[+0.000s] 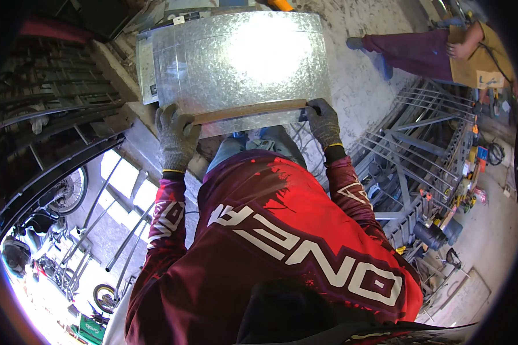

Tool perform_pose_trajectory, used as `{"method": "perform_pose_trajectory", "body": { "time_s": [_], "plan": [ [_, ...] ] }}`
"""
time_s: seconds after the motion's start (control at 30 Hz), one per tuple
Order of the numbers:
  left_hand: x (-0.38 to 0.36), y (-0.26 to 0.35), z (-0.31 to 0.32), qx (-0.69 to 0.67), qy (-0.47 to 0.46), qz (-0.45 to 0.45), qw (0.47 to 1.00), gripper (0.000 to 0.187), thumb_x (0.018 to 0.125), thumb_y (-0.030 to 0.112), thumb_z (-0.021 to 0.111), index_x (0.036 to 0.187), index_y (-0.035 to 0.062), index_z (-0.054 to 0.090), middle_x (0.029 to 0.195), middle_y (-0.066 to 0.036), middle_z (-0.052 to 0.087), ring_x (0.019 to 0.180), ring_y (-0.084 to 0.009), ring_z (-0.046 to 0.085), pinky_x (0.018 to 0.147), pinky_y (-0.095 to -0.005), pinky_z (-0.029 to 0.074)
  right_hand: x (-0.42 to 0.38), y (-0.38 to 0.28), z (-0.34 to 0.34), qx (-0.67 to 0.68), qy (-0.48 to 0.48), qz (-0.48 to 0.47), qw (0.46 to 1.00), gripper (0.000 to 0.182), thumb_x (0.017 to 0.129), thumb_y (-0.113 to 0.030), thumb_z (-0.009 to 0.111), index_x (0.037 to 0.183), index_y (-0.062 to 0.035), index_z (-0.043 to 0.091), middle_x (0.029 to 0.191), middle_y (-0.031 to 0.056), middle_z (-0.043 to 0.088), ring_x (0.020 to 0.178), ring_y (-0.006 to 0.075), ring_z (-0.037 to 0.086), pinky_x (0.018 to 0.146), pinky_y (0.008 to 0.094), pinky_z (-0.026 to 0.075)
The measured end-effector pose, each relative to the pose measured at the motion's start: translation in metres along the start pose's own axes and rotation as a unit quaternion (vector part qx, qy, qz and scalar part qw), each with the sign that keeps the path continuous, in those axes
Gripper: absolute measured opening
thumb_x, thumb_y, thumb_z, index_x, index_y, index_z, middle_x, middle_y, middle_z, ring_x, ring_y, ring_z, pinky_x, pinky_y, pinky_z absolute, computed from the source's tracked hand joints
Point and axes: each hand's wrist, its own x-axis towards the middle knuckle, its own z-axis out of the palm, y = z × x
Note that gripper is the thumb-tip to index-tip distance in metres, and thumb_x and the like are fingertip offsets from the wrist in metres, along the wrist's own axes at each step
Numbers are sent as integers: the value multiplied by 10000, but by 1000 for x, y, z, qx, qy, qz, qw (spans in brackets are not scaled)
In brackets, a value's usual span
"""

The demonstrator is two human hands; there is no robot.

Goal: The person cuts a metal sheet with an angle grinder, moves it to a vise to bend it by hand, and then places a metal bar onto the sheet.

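A shiny galvanized metal sheet (207, 63) lies in front of me, with bright glare on its far part. Across its near edge runs a narrow brown wooden strip (250, 110). My left hand (177, 137), in a grey knit glove, is closed at the left end of this strip, fingers bent over the sheet's near corner. At the other end my right hand (324, 123), gloved alike, is closed with its fingertips on the strip and the sheet's edge. The undersides of both grips are hidden.
Another person (420, 52) stands at the upper right. Metal bars and frames (408, 144) are stacked on my right. Dark metal racks (46, 103) stand on the left, with motorcycles (54, 253) beyond at lower left. An orange object (281, 4) lies past the sheet.
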Motion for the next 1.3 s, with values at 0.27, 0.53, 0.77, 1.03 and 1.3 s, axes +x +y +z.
{"method": "perform_pose_trajectory", "body": {
  "time_s": [0.27,0.53,0.77,1.03,1.3],
  "plan": [
    [-1,1,-5,3,-14,10,1000,327,730,122,725,1050,107,658,1301,-197,530,1289,-465,422,1095,-547,357,-2,12,-1,39,-8,30,999,170,872,-93,620,1028,-42,663,888,155,717,835,253,714,774,367,549],
    [9,0,-15,35,-4,12,999,307,767,198,719,1061,125,676,1329,-187,549,1298,-455,451,1088,-550,374,-10,12,-14,29,24,21,999,180,848,-76,625,1023,-43,652,914,147,712,853,238,702,786,360,544],
    [15,23,-7,27,-56,47,997,344,722,199,767,1056,154,697,1328,-157,564,1336,-437,427,1112,-541,343,-12,6,-10,28,26,12,999,189,842,-72,664,1029,-47,652,906,129,709,836,217,696,778,345,544],
    [14,19,0,35,-52,45,997,237,739,195,772,971,154,750,1283,-113,603,1320,-399,453,1115,-515,327,-14,-10,0,57,13,6,998,256,851,-56,663,1107,-46,664,920,124,713,825,200,704,779,333,553],
    [15,17,2,31,-45,53,997,194,744,212,767,929,157,766,1245,-102,625,1276,-350,497,1098,-501,329,-7,-15,3,15,-1,2,1000,215,875,-94,659,1078,-29,689,910,138,718,837,235,725,772,351,562]
  ]
}}
